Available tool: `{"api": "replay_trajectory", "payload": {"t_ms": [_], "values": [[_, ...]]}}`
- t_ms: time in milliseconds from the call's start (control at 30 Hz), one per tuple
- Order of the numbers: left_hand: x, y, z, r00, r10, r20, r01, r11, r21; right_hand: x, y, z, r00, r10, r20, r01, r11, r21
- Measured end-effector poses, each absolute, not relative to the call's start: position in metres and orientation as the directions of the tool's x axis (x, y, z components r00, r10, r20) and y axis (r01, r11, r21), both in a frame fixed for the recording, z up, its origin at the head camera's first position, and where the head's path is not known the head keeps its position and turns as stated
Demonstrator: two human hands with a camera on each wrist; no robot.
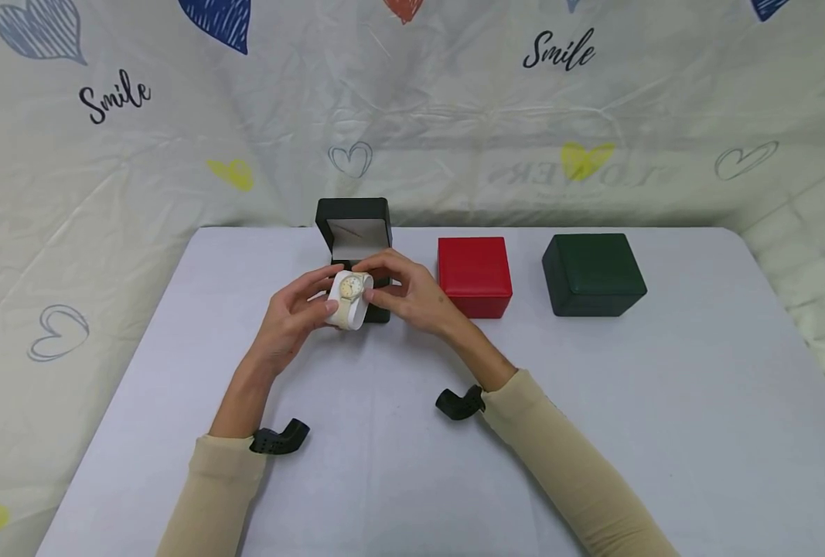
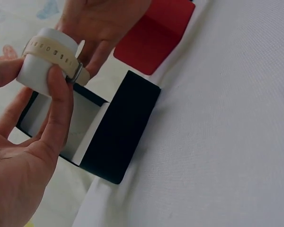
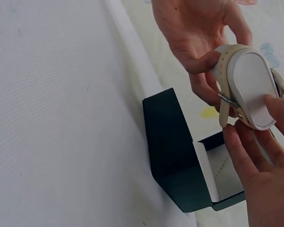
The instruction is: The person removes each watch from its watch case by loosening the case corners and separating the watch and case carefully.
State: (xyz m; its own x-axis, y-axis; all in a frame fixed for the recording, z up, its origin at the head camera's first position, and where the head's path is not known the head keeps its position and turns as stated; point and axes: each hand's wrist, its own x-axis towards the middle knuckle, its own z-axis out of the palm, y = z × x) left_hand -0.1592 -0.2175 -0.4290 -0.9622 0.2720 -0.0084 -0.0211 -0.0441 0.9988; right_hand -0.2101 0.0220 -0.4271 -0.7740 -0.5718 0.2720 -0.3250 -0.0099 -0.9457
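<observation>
A wristwatch [image 1: 350,287] with a cream strap and pale dial is wrapped round a white watch cushion [image 3: 251,78]. My left hand [image 1: 287,319] grips the cushion between thumb and fingers from the left. From the other side my right hand [image 1: 412,292] pinches the watch, its thumb on the cushion's end and its fingertips at the strap. The strap's buckle [image 2: 76,71] is fastened, as the left wrist view shows. Just behind both hands stands a dark green watch box [image 1: 352,207] with its lid raised and a pale lining; the hands partly hide its base.
A closed red box [image 1: 473,267] stands right of the opened one. Farther right is a closed green box [image 1: 593,271]. All are near the back edge of the white table [image 1: 398,464], before a hanging sheet [image 1: 426,85] printed with hearts.
</observation>
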Motion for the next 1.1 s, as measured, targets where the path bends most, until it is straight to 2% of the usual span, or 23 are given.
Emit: {"api": "replay_trajectory", "payload": {"t_ms": [500, 1100], "values": [[-0.16, -0.217, -0.431, -0.961, 0.275, 0.011, -0.008, -0.066, 0.998, -0.212, 0.023, -0.429, -0.744, -0.578, 0.335, -0.402, -0.014, -0.916], [-0.16, -0.217, -0.433, -0.963, 0.27, 0.0, -0.013, -0.045, 0.999, -0.211, 0.022, -0.436, -0.769, -0.539, 0.345, -0.387, -0.038, -0.921]]}}
